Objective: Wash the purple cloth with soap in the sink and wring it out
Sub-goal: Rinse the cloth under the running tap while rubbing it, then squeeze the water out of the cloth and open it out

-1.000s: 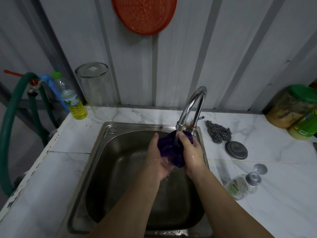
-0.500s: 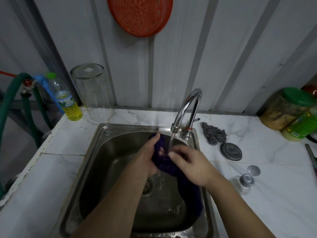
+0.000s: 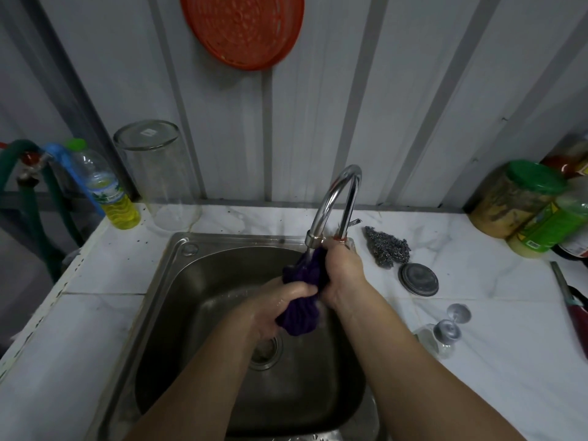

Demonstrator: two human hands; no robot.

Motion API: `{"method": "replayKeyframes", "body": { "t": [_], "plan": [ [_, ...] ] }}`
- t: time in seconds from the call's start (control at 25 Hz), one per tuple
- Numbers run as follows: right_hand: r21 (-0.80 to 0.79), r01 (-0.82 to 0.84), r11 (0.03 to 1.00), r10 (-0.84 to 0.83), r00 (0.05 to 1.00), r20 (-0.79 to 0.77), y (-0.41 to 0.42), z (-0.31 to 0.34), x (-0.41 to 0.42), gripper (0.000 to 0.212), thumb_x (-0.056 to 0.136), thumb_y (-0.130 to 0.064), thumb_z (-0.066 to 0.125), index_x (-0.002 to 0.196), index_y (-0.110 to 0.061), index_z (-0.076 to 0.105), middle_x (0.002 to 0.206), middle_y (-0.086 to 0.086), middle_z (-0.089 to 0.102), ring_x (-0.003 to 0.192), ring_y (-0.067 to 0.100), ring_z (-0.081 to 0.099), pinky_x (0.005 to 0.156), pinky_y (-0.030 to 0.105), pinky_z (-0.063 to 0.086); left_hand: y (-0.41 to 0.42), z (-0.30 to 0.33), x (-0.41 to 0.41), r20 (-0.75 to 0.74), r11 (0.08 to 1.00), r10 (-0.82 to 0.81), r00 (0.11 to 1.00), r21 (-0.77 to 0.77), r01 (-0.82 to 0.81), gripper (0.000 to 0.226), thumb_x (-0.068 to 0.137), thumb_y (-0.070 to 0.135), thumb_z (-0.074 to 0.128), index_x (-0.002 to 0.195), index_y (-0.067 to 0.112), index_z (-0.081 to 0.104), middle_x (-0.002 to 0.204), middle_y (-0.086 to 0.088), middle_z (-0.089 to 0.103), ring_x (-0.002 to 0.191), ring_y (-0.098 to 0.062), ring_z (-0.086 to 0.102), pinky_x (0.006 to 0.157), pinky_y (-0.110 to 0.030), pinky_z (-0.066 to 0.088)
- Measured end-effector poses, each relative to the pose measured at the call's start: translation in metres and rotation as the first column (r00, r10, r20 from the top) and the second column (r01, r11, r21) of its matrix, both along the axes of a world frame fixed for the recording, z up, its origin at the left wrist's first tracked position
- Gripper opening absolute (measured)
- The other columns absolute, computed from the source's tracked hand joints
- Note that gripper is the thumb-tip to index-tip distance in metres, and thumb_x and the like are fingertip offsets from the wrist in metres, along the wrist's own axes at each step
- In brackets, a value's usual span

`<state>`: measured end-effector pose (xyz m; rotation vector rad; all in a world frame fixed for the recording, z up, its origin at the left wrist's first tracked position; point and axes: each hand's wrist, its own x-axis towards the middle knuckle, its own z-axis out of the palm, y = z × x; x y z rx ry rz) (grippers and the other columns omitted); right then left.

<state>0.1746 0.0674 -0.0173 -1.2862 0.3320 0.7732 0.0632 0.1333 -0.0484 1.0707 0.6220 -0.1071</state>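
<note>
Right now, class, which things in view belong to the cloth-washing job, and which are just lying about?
In the job:
purple cloth
left hand
right hand
tap
sink

Lying about:
steel scourer
round metal lid
upturned glass jar
bottle of yellow liquid
green-lidded jar
orange basket

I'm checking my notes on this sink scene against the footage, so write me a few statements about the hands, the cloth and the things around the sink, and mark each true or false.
1. Both hands grip the purple cloth over the sink. True: the left hand holds its lower part, the right hand its upper part.
2. The cloth lies spread flat on the counter. False: it is bunched up under the faucet.
3. A steel scourer lies on the counter right of the faucet. True.
4. The clear glass jar stands on the right side of the sink. False: it stands behind the sink's left corner, beside the yellow-liquid bottle.
5. The orange round item sits in the sink. False: it hangs on the wall.
</note>
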Motion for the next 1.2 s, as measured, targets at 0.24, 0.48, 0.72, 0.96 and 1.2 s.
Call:
{"method": "replayKeyframes", "body": {
  "t": [0.24, 0.48, 0.72, 0.96, 1.2],
  "plan": [
    [-0.295, 0.032, 0.955, 0.044, 0.968, 0.248, -0.009, 0.009, 0.068, 0.026, 0.098, -0.010, 0.050, 0.116, 0.002, 0.065, 0.085, 0.009, 0.063, 0.071, 0.022, 0.060, 0.063, 0.033, 0.049, -0.003, -0.014, -0.004, -0.090, 0.943, 0.221, 0.971, -0.235, -0.236, 0.043, 0.080, 0.011, 0.070, 0.122, 0.006, 0.061, 0.113, -0.022, 0.074, 0.105, -0.036, 0.070, 0.088, -0.043, 0.056],
    [-0.085, -0.009, 0.996, 0.012, 0.999, 0.034, 0.008, -0.002, 0.114, 0.069, 0.100, -0.056, 0.040, 0.154, -0.015, 0.033, 0.153, 0.007, 0.040, 0.139, 0.030, 0.045, 0.065, 0.035, 0.050, 0.001, -0.010, 0.005, 0.037, 0.936, 0.152, 0.988, -0.327, -0.132, 0.048, 0.081, 0.013, 0.069, 0.127, 0.011, 0.053, 0.112, -0.018, 0.077, 0.094, -0.033, 0.075, 0.081, -0.044, 0.062],
    [-0.026, -0.023, 0.999, 0.024, 0.998, 0.054, 0.014, -0.016, 0.121, 0.071, 0.099, -0.063, 0.039, 0.149, -0.013, 0.037, 0.162, 0.018, 0.031, 0.137, 0.030, 0.045, 0.066, 0.043, 0.058, 0.006, 0.000, 0.016, 0.060, 0.941, 0.153, 0.986, -0.312, -0.127, 0.039, 0.086, 0.013, 0.065, 0.125, 0.014, 0.059, 0.126, -0.021, 0.070, 0.090, -0.031, 0.076, 0.078, -0.041, 0.062],
    [-0.081, -0.329, 0.941, 0.339, 0.918, 0.207, 0.017, -0.018, 0.117, 0.094, 0.092, -0.081, 0.017, 0.149, -0.012, 0.047, 0.154, 0.026, 0.046, 0.134, 0.043, 0.051, 0.097, 0.050, 0.051, 0.007, 0.004, 0.021, 0.023, 0.953, 0.132, 0.991, -0.279, -0.121, 0.035, 0.090, 0.016, 0.062, 0.124, 0.015, 0.060, 0.118, -0.016, 0.076, 0.087, -0.029, 0.078, 0.071, -0.038, 0.063],
    [-0.278, 0.029, 0.960, 0.078, 0.927, 0.367, 0.002, -0.024, 0.093, 0.058, 0.104, -0.046, 0.043, 0.138, 0.000, 0.052, 0.095, 0.007, 0.062, 0.071, 0.016, 0.058, 0.059, 0.033, 0.049, 0.000, 0.009, 0.013, 0.006, 0.907, 0.192, 0.981, -0.384, -0.175, 0.029, 0.089, 0.014, 0.061, 0.117, 0.007, 0.065, 0.088, -0.009, 0.077, 0.070, -0.017, 0.067, 0.065, -0.028, 0.054]
  ]
}}
